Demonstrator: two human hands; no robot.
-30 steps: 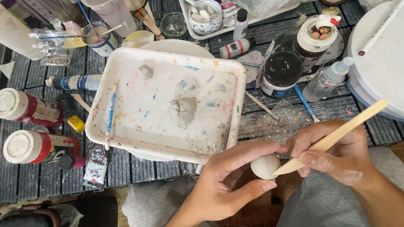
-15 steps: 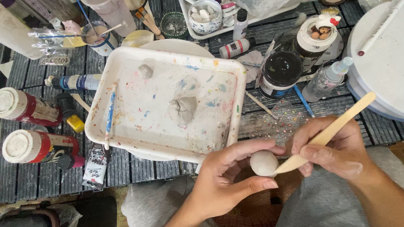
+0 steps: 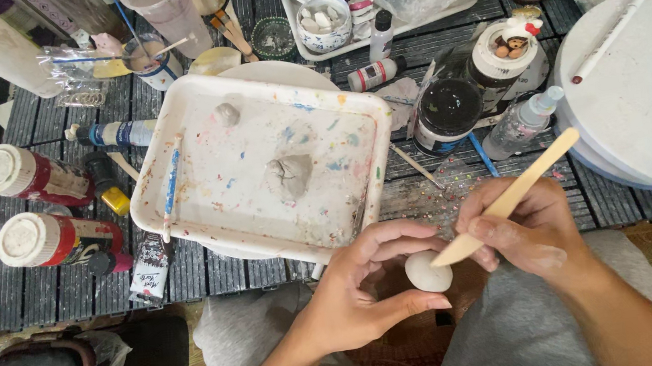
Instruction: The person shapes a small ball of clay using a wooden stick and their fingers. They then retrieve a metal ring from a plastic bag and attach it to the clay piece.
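Head view, from the left: two red bottles with white caps (image 3: 34,205) lie on their sides at the left of the dark slatted desk (image 3: 38,290), one just nearer than the other. Right of them sits a white rectangular plastic tray speckled with paint (image 3: 181,182); a thin blue-handled brush (image 3: 171,187) lies along its left edge and a grey lump of clay (image 3: 291,176) rests near its middle.

Just nearer than the tray's near right corner, over the lap, the left hand (image 3: 355,301) cups a small white egg-shaped ball of clay (image 3: 428,271) — its grip is partly closed, thumb below and fingers curled over the top, so the ball is held at the fingertips. The right hand (image 3: 528,222) is closed around a flat pale wooden modelling stick (image 3: 505,200). The stick's long axis runs from far right down to near left, and its blade tip touches the ball's upper right side; the ball lies directly left of and slightly nearer than the right hand's grip.

Further right — beyond the hands — stand a black-lidded round jar (image 3: 447,110), a small clear spray bottle (image 3: 525,118) and a round white board (image 3: 624,95).
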